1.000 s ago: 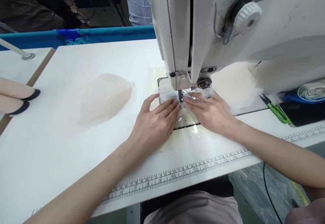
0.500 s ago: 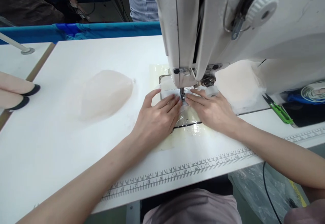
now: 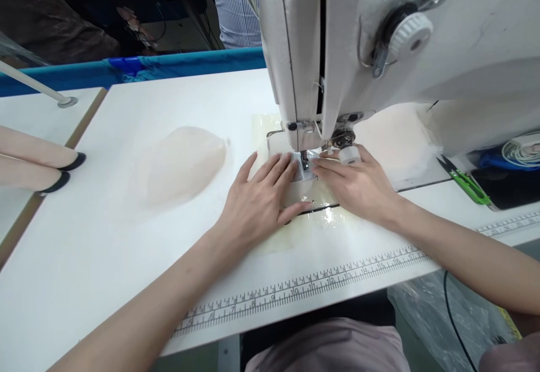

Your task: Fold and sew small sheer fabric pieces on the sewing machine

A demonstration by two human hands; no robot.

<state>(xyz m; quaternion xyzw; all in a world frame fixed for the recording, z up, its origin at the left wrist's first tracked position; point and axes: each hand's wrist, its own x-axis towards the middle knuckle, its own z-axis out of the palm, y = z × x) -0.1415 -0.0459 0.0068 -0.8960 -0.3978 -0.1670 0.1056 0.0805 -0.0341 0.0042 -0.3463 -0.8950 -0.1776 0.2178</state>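
A small piece of sheer white fabric (image 3: 300,174) lies under the presser foot (image 3: 304,160) of a white sewing machine (image 3: 304,51). On its left side my left hand (image 3: 257,197) rests palm down, fingers stretched and thumb spread out to the right; the fingertips touch the fabric. My right hand (image 3: 358,183) lies to the right of the foot, its fingers extended side by side and their tips on the fabric's edge. Its thumb is hard to make out. The needle's tip is hard to see behind the foot.
A pale sheer cup-shaped piece (image 3: 185,164) lies left on the white table (image 3: 126,259). More pale pieces (image 3: 392,141) sit under the machine arm. Green thread snips (image 3: 466,183) and a black phone-like slab (image 3: 506,186) are at right. A printed ruler (image 3: 295,293) runs along the front edge.
My left thumb has swung out to the right and the left fingers have spread slightly. My right hand stays almost in place beside the foot. The camera view has shifted a little.
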